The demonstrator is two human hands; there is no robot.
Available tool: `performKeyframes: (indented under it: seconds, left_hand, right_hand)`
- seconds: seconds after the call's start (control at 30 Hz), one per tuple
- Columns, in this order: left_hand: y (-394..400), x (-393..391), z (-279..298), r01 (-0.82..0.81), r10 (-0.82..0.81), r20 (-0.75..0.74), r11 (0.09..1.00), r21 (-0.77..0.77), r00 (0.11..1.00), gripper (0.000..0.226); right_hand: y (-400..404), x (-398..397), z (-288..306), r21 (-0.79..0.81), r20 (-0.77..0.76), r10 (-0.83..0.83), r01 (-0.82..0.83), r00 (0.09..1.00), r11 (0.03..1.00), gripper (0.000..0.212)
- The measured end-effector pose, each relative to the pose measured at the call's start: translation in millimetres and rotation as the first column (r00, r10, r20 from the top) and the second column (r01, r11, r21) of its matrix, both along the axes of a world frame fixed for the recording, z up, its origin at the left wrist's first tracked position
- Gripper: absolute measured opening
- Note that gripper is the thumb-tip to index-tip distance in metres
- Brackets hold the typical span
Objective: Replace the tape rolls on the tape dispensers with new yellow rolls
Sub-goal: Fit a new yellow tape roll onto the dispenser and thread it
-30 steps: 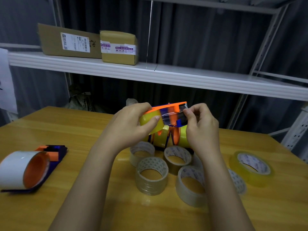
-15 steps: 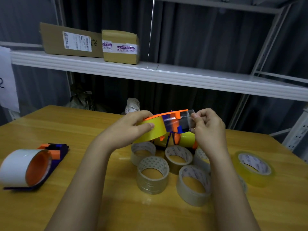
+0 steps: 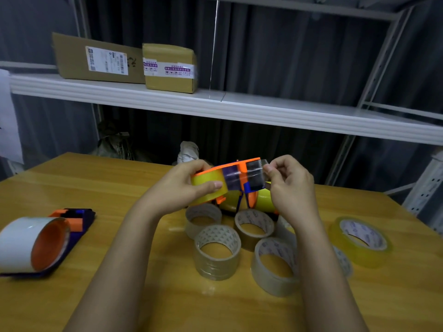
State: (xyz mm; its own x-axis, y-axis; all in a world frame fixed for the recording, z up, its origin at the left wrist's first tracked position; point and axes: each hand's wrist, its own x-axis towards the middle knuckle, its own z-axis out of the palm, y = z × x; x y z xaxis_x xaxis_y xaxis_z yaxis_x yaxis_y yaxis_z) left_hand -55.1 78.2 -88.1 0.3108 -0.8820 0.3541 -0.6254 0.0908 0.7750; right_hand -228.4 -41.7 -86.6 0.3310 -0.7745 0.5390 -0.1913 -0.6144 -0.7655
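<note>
Above the wooden table (image 3: 100, 188), 2 bare hands hold 1 orange-and-blue tape dispenser (image 3: 242, 174) in the air. The left hand (image 3: 189, 188) grips the yellow roll (image 3: 208, 188) mounted on it, thumb across the roll's face and fingers curled behind. The right hand (image 3: 290, 188) pinches the free end of the clear tape strip (image 3: 257, 170), which runs taut from the roll across the dispenser's front. Directly below, 2 more dispensers loaded with yellow rolls (image 3: 263, 198) lie on the table, partly hidden by the hands. Near them stand pale, clear-brown used rolls (image 3: 217, 251): 4 plainly visible, with parts of 1 or 2 more behind the right forearm, so the exact count cannot be told. 1 new yellow roll (image 3: 359, 240) lies flat at the right, well apart from the cluster. At far left, 1 dispenser with a white roll (image 3: 26, 245) on an orange hub lies on its side. On the white shelf (image 3: 239, 109) behind sit 2 cardboard boxes (image 3: 134, 63), side by side and touching.
</note>
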Motion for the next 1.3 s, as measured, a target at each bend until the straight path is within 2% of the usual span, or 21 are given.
performKeyframes:
  seconds: [0.1, 0.17, 0.2, 0.3, 0.47, 0.6, 0.67, 0.73, 0.83, 0.87, 1.03, 1.17, 1.3]
  left_hand:
    - [7.1, 3.1, 3.1, 0.055, -0.055, -0.019, 0.998, 0.015, 0.998, 0.012]
    - [9.4, 6.2, 2.5, 0.063, -0.063, -0.007, 0.997, 0.036, 0.998, 0.022]
    - [10.0, 6.0, 2.8, 0.056, -0.056, -0.002, 0.997, 0.048, 0.998, 0.025]
    - [6.5, 3.6, 1.5, 0.002, -0.001, -0.022, 0.998, 0.06, 1.0, 0.015]
    - [-0.4, 0.4, -1.5, -0.172, 0.174, 0.058, 0.984, -0.035, 0.983, 0.049]
    - [-3.0, 6.9, -6.7, -0.217, 0.22, 0.073, 0.975, -0.041, 0.973, 0.033]
    - [-1.0, 13.6, -8.2, -0.255, 0.255, 0.103, 0.967, -0.018, 0.961, 0.038]
    - [0.3, 19.1, -8.5, -0.266, 0.267, 0.081, 0.964, -0.018, 0.96, 0.041]
    - [-1.0, 21.0, -9.3, -0.236, 0.237, 0.07, 0.972, -0.021, 0.969, 0.019]
    - [-1.3, 19.7, -8.8, -0.239, 0.239, 0.068, 0.971, -0.012, 0.969, 0.018]
    - [-0.8, 9.8, -3.8, -0.257, 0.262, 0.085, 0.964, -0.068, 0.961, 0.03]
    - [-1.5, 6.2, -2.5, -0.264, 0.279, 0.128, 0.957, -0.121, 0.952, 0.053]
    - [-2.8, 9.8, -4.6, -0.241, 0.255, 0.095, 0.961, -0.137, 0.962, 0.046]
  right_hand:
    - [-2.8, -2.2, 0.3, 0.094, 0.106, 0.043, -0.053, 0.993, 0.994, 0.017]
    - [-3.2, -4.2, 1.6, 0.146, 0.192, 0.063, -0.092, 0.979, 0.985, 0.018]
    - [-2.7, -4.7, 2.6, 0.147, 0.211, 0.067, -0.099, 0.975, 0.984, 0.017]
    - [0.3, -4.8, 4.6, 0.15, 0.215, 0.087, -0.121, 0.973, 0.981, 0.013]
    - [2.6, -5.0, 6.9, 0.205, 0.235, 0.167, -0.217, 0.957, 0.954, 0.012]
    - [4.3, -4.4, 6.8, 0.206, 0.186, 0.219, -0.256, 0.958, 0.944, 0.011]
    - [5.5, -2.9, 6.2, 0.214, 0.172, 0.239, -0.273, 0.956, 0.938, 0.012]
    - [7.1, -1.9, 6.7, 0.245, 0.209, 0.267, -0.315, 0.941, 0.917, 0.013]
    - [8.1, -2.8, 8.4, 0.275, 0.296, 0.295, -0.376, 0.909, 0.885, 0.014]
    - [8.4, -2.9, 8.8, 0.273, 0.305, 0.294, -0.379, 0.906, 0.884, 0.014]
    - [9.6, -0.7, 7.5, 0.256, 0.312, 0.272, -0.356, 0.91, 0.899, 0.014]
    - [8.5, -0.5, 8.7, 0.229, 0.338, 0.269, -0.356, 0.902, 0.906, 0.014]
    - [9.6, -1.0, 9.5, 0.235, 0.359, 0.295, -0.391, 0.886, 0.89, 0.015]
